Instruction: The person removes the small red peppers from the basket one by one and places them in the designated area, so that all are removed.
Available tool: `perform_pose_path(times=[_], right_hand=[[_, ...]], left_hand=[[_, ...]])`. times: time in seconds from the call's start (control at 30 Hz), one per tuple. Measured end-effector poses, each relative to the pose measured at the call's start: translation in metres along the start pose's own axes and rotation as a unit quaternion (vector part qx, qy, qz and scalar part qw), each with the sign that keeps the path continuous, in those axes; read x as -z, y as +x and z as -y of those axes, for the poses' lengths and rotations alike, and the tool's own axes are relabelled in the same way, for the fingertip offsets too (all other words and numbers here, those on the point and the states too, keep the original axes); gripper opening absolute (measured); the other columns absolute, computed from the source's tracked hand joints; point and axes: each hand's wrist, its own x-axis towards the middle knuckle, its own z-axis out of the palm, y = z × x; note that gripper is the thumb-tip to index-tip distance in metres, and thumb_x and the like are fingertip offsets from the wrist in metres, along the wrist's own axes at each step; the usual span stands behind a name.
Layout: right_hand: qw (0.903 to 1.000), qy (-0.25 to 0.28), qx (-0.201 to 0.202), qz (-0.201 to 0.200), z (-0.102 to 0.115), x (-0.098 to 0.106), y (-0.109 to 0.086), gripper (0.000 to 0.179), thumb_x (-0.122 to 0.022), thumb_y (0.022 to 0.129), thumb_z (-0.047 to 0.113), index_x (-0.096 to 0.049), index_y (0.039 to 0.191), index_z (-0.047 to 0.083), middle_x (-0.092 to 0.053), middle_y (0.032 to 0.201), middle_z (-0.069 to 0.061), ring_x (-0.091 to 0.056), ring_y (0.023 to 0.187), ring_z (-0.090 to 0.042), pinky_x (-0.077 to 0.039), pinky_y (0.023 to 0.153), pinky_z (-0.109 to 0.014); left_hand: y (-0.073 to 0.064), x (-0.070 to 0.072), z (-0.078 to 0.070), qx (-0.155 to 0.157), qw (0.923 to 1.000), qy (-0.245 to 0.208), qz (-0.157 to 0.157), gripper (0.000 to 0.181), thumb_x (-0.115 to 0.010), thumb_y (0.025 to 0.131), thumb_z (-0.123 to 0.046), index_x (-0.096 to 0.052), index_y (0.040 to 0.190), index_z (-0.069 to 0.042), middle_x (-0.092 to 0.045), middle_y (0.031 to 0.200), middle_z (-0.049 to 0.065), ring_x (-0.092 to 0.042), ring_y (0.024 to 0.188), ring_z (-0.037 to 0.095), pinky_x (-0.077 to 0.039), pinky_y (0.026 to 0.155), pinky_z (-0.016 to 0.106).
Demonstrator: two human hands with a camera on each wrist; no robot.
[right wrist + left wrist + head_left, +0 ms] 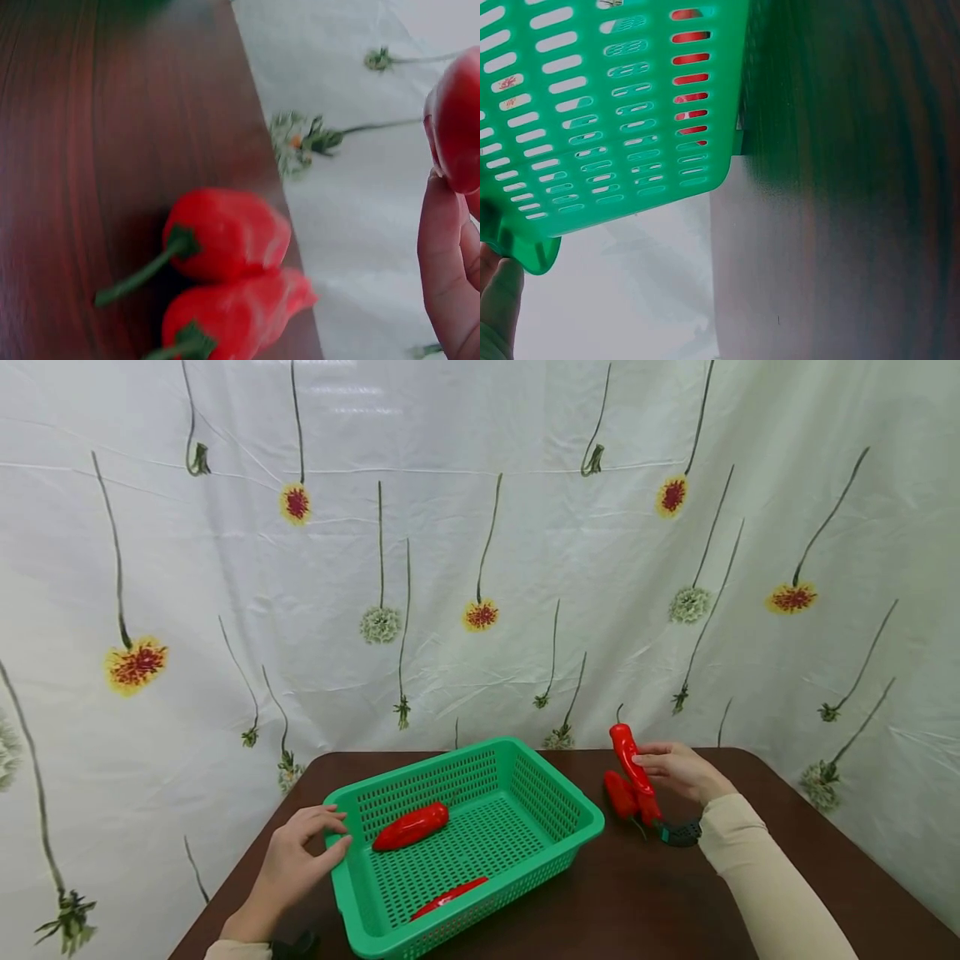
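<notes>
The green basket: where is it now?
In the head view, the green basket is at lower centre, on the table, between the left hand and the right hand.

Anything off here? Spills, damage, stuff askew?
Mildly odd: the green basket sits askew to the back edge of the table. The flower-print backdrop shows blooms heads-down, as if inverted. No spill or damage visible.

Soft, even light; glare streaks the curtain [367,412] above the hands [296,856] [678,770]; in the right wrist view, nearby peppers [229,232] blur.
</notes>
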Motion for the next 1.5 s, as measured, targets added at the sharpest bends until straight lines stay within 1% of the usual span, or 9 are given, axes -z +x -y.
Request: perform_pose_path(times=[0.17,0.4,0.67,0.83,1.07,1.3,1.5], right_hand=[[0.9998,0.006,-0.011,-0.017,-0.012,0.012,-0.004,0.062,-0.057,0.102,0.019,-0.032,0.146,-0.017,-0.068,0.103,0.006,-0.068,0.092,-0.008,-0.059,0.086,-0.024],[0.9979,-0.001,-0.041,-0.050,-0.030,0.027,-0.007,0.067,-0.060,0.101,0.026,-0.032,0.147,-0.014,-0.068,0.103,0.008,-0.068,0.091,-0.006,-0.058,0.084,-0.022],[0.9942,0.019,-0.069,-0.080,-0.049,0.035,-0.007,0.059,-0.061,0.100,0.016,-0.035,0.141,-0.018,-0.068,0.087,0.012,-0.068,0.078,-0.003,-0.058,0.075,-0.020],[0.9919,0.002,-0.082,-0.097,-0.055,0.037,-0.008,0.057,-0.060,0.100,0.015,-0.036,0.139,-0.020,-0.067,0.086,0.010,-0.066,0.075,-0.004,-0.058,0.072,-0.021],[0.9908,-0.020,-0.088,-0.100,-0.065,0.038,-0.007,0.057,-0.061,0.099,0.014,-0.037,0.138,-0.020,-0.067,0.089,0.007,-0.067,0.076,-0.004,-0.060,0.075,-0.024],[0.9888,-0.046,-0.097,-0.104,-0.072,0.038,-0.008,0.051,-0.063,0.096,0.010,-0.043,0.131,-0.022,-0.067,0.092,0.000,-0.067,0.075,-0.007,-0.061,0.077,-0.029],[0.9893,-0.024,-0.103,-0.100,-0.076,0.034,-0.003,0.051,-0.063,0.094,0.006,-0.039,0.129,-0.023,-0.064,0.091,-0.002,-0.066,0.073,-0.006,-0.060,0.073,-0.027]], left_hand=[[0.000,0.000,0.001,0.000,1.0000,0.001,0.000,0.023,-0.081,0.069,0.008,-0.073,0.081,-0.009,-0.074,0.096,0.012,-0.053,0.111,-0.011,-0.038,0.088,-0.001],[0.000,0.000,0.001,0.001,1.0000,-0.004,-0.001,0.024,-0.080,0.069,0.009,-0.073,0.082,-0.009,-0.074,0.097,0.014,-0.052,0.112,-0.013,-0.038,0.087,-0.001],[-0.001,-0.001,0.002,0.002,1.0000,-0.002,0.001,0.023,-0.081,0.069,0.008,-0.073,0.081,-0.009,-0.074,0.097,0.012,-0.052,0.112,-0.013,-0.038,0.087,-0.001],[0.000,-0.001,0.002,0.000,1.0000,-0.002,0.002,0.023,-0.081,0.069,0.008,-0.073,0.081,-0.009,-0.074,0.097,0.011,-0.055,0.111,-0.007,-0.038,0.088,-0.001],[0.001,0.000,0.000,0.004,1.0000,0.001,0.002,0.022,-0.081,0.070,0.008,-0.073,0.081,-0.009,-0.074,0.097,0.011,-0.054,0.111,-0.008,-0.037,0.088,-0.002],[-0.001,-0.001,-0.001,0.006,1.0000,0.000,0.004,0.022,-0.081,0.070,0.007,-0.073,0.081,-0.009,-0.074,0.097,0.011,-0.051,0.112,-0.013,-0.038,0.086,-0.002],[-0.001,-0.001,0.001,0.003,1.0000,0.000,-0.002,0.022,-0.080,0.069,0.008,-0.072,0.081,-0.009,-0.074,0.096,0.011,-0.052,0.111,-0.012,-0.038,0.086,-0.002]])
